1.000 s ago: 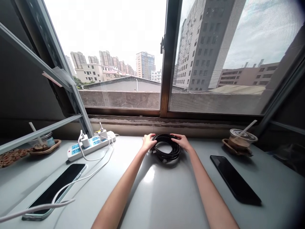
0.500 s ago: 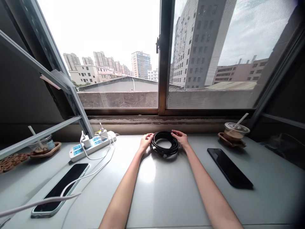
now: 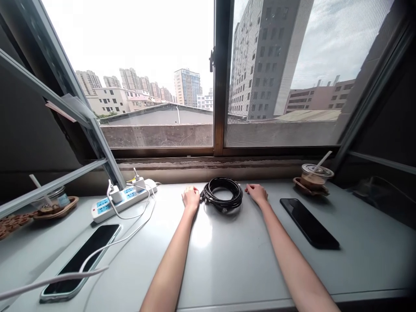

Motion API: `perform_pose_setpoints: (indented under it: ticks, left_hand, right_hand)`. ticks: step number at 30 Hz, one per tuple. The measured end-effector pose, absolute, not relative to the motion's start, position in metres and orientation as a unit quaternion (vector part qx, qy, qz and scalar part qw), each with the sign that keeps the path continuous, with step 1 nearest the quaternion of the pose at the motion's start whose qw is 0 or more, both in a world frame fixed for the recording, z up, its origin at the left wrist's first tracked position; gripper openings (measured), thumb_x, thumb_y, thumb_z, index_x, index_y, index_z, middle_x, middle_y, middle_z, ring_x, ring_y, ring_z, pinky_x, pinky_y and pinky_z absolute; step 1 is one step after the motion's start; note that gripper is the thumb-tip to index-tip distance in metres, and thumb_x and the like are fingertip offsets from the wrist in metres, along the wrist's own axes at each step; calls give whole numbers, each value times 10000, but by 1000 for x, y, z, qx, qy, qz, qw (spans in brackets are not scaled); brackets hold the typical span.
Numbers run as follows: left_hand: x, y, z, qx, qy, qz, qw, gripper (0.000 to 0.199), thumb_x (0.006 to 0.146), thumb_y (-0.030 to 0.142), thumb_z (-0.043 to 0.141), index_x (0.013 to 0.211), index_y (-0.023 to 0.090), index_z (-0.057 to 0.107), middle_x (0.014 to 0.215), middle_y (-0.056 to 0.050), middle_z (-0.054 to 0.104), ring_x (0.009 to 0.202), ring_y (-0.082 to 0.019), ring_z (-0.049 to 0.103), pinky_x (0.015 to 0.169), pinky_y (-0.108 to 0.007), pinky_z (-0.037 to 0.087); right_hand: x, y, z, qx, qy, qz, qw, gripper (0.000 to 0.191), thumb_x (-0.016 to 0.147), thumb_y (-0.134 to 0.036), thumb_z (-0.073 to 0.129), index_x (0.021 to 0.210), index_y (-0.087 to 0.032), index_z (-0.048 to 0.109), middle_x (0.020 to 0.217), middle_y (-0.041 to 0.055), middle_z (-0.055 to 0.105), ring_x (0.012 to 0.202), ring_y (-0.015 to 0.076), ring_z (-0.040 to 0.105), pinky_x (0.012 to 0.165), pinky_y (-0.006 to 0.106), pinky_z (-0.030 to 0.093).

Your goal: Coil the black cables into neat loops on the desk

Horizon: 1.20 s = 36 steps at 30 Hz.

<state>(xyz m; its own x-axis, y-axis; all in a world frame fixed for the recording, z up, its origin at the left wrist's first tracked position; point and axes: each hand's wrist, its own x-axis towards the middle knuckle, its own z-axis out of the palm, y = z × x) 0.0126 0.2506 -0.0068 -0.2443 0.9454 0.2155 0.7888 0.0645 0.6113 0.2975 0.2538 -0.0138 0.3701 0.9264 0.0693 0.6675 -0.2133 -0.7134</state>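
Note:
A coil of black cable point(image 3: 234, 200) lies flat on the table in front of the window, its loops gathered in a ring, with a small connector showing at its near side. To its left rests my left hand point(image 3: 190, 197), fingers curled into a loose fist, close beside the coil's left edge; nothing shows in it. On the other side my right hand point(image 3: 257, 193) lies on the table with its fingers folded in and nothing visible in them. A small gap separates it from the coil.
On the left stand a power strip point(image 3: 131, 196) with plugs, a phone point(image 3: 87, 253) crossed by a white cable, and a cup point(image 3: 56, 198) on a holder. A black phone point(image 3: 308, 223) and a drink cup point(image 3: 313, 178) sit to the right. A metal frame point(image 3: 99, 130) rises at left.
Both hands have let go of the coil and moved outward, the left hand to the left and the right hand to the right. The coil stays on the table. My view has shifted slightly.

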Motion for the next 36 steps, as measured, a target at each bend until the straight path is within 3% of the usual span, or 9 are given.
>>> perform_pose_setpoints:
  ticks: [7, 29, 36]
  left_hand:
    - [12, 245, -4, 643, 717, 256, 81, 277, 886, 343, 523, 1074, 153, 592, 1130, -84, 590, 1029, -195, 564, 903, -428, 463]
    - [13, 245, -7, 662, 718, 211, 33, 282, 885, 337, 526, 1091, 153, 587, 1149, -87, 584, 1042, -199, 562, 904, -431, 466]
    - [12, 246, -7, 664, 715, 219, 32, 255, 881, 343, 530, 1012, 140, 610, 1087, -75, 609, 1038, -195, 559, 923, -435, 438]
  right_hand:
    - [288, 251, -11, -773, -550, 167, 268, 269, 909, -377, 504, 1027, -164, 619, 1065, 66, 623, 938, 169, 596, 844, 377, 487]
    - [289, 248, -8, -770, -562, 170, 248, 284, 913, -384, 495, 1051, -165, 613, 1083, 68, 618, 953, 174, 594, 858, 388, 483]
    - [289, 251, -9, -772, -561, 168, 247, 292, 908, -373, 509, 1078, -154, 599, 1088, 71, 612, 955, 180, 595, 847, 395, 490]
